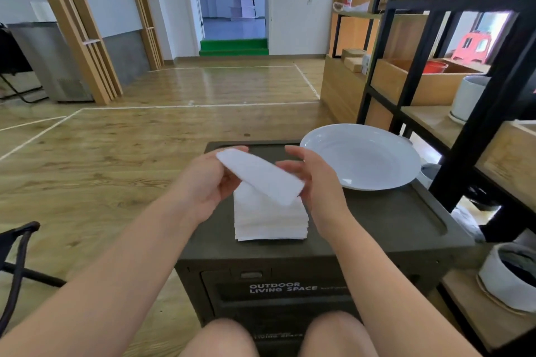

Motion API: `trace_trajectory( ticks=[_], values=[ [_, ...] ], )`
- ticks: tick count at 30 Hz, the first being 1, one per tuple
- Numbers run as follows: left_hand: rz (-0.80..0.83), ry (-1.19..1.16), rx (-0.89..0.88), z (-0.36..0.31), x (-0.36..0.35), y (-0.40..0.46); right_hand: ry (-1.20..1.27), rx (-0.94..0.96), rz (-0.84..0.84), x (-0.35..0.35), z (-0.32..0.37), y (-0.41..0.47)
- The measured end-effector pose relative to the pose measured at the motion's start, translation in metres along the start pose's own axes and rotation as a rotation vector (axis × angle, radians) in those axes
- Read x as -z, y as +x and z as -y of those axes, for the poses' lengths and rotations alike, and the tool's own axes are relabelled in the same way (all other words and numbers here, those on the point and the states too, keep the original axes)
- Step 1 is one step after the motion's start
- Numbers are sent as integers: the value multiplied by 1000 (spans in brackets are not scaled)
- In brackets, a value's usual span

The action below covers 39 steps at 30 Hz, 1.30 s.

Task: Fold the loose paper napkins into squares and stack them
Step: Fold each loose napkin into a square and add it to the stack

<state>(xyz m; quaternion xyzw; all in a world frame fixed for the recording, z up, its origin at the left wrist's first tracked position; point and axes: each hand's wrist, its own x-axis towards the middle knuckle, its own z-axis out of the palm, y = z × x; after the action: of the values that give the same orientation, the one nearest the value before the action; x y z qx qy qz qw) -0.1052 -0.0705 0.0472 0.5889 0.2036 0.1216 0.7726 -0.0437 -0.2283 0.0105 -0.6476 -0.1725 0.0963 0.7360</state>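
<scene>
Hanging between left hand [208,182] and right hand [313,180], napkin [261,175] above stack [269,220].

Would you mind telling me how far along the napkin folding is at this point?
A stack of folded napkins already sits on the dark storage box. One more napkin is in hand above it: the left hand pinches its far end, and the right hand is at the near end, its grip unclear. It remains to be placed. No loose napkins are visible; the white plate is empty.
</scene>
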Motion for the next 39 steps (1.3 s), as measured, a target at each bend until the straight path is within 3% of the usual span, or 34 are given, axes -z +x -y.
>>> trace_trajectory(
  ticks=[5, 11, 13, 15, 18, 21, 27, 31, 39],
  values=[
    [-36, 133, 143, 16, 4, 3, 366, -195, 403, 22, 0, -11],
    [-72, 148, 151, 24, 5, 10, -54, -125, 656, 30, -4, -12],
    [-109, 115, 135, 23, 4, 13, -166, -90, 672, 27, -3, -12],
    [-162, 111, 138, 22, 3, 14, -260, -43, 567, 21, -3, -10],
    [-200, 213, 120, 24, 3, 16, -269, 32, 241, 13, -5, 2],
    [-179, 274, 47, 30, 4, 15, -277, -14, -2, 11, -8, 14],
    [-195, 401, -129, 42, 5, 13, -88, -365, -61, 4, -11, 21],
    [-207, 477, -148, 51, 6, 14, -427, -86, -166, 7, -21, 23],
    [-239, 932, -311, 64, 13, 14, -725, -8, -218, 11, -38, 20]
  ],
)
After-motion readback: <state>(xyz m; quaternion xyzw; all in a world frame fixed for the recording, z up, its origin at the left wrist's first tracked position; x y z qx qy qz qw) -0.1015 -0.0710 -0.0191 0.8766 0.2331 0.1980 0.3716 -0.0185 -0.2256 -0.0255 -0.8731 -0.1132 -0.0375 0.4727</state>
